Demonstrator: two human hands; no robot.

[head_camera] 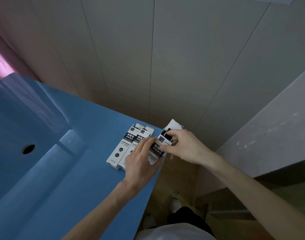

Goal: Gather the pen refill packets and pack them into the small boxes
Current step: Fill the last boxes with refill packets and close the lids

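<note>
Here, I am gripping the third small box [157, 149] in my left hand [141, 163] at the blue bench [79, 170] edge, while my right hand's [184, 146] fingers [169, 137] are pinching dark contents into its open mouth, two boxes [125, 148] lying alongside.

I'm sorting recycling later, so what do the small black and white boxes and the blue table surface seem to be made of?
The small black and white boxes look like thin printed cardboard, matte: the held box's white end flap folds open. The blue table surface looks smooth and slightly glossy, perhaps a plastic sheet or laminate; soft creases near its far end suggest a covering.
</note>
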